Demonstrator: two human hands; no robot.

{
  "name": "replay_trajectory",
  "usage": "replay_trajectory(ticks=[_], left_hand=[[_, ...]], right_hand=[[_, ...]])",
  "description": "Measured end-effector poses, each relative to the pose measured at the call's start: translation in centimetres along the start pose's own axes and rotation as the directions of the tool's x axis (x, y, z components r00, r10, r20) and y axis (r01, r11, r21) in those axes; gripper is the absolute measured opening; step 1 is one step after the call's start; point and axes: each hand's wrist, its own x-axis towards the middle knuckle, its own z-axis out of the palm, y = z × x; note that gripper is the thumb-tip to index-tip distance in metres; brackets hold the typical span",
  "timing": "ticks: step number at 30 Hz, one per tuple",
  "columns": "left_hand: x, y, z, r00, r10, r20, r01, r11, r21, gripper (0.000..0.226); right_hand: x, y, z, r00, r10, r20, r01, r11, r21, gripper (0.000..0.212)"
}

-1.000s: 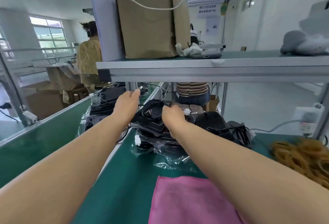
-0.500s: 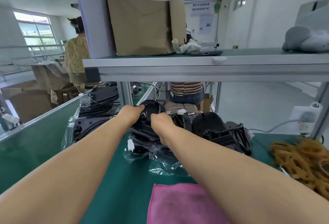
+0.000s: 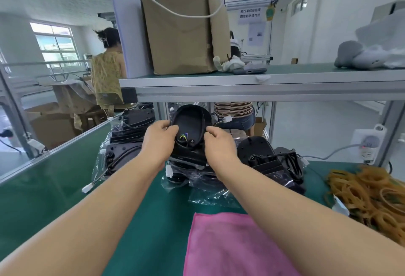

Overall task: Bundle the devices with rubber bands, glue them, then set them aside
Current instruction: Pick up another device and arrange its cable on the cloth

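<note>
I hold a black oval device point(image 3: 190, 126) tilted upright above the pile, its hollow underside facing me with coloured wires showing inside. My left hand point(image 3: 158, 142) grips its left edge and my right hand point(image 3: 218, 144) grips its right edge. Beneath it lie more black devices point(image 3: 258, 155) with cables and white connectors on clear plastic bags point(image 3: 210, 192). A heap of tan rubber bands point(image 3: 372, 194) lies at the right of the green bench point(image 3: 65, 199). No glue is in sight.
A pink cloth point(image 3: 230, 247) lies in front of me. An aluminium shelf point(image 3: 263, 87) overhangs the pile, carrying a brown paper bag point(image 3: 184, 32) and a grey soft item point(image 3: 359, 56). More bagged devices point(image 3: 129, 135) sit left. A power socket point(image 3: 368, 144) stands right. Two people work behind.
Both hands closed on the top black device and lifted it off the pile, tipping it up so its underside faces me.
</note>
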Motion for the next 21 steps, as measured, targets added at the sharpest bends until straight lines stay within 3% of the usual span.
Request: replay_trajectory(ticks=[3,7,12,14,21], left_hand=[[-3.9,0.0,0.3,0.998,-0.068,-0.008,0.066,0.987,-0.148,0.032],[-9.3,-0.4,1.5,0.994,-0.106,0.036,0.112,0.949,-0.294,0.030],[-15.0,-0.6,2.9,0.985,-0.160,0.057,0.170,0.906,-0.388,0.021],[-17.2,-0.6,3.5,0.978,-0.187,0.093,0.208,0.896,-0.391,0.028],[-24.7,-2.3,5.2,0.961,-0.215,0.174,0.264,0.901,-0.344,0.028]], right_hand=[[-2.6,0.8,-2.9,0.993,-0.074,-0.091,0.078,0.996,0.043,0.017],[-5.1,2.1,-6.0,0.991,-0.033,-0.132,0.053,0.988,0.148,0.015],[-7.9,3.6,-9.0,0.962,0.023,-0.271,0.023,0.986,0.168,0.044],[-9.3,4.1,-10.0,0.972,0.041,-0.232,0.004,0.982,0.191,0.054],[-15.8,6.8,-13.7,0.994,0.090,-0.059,-0.075,0.974,0.214,0.045]])
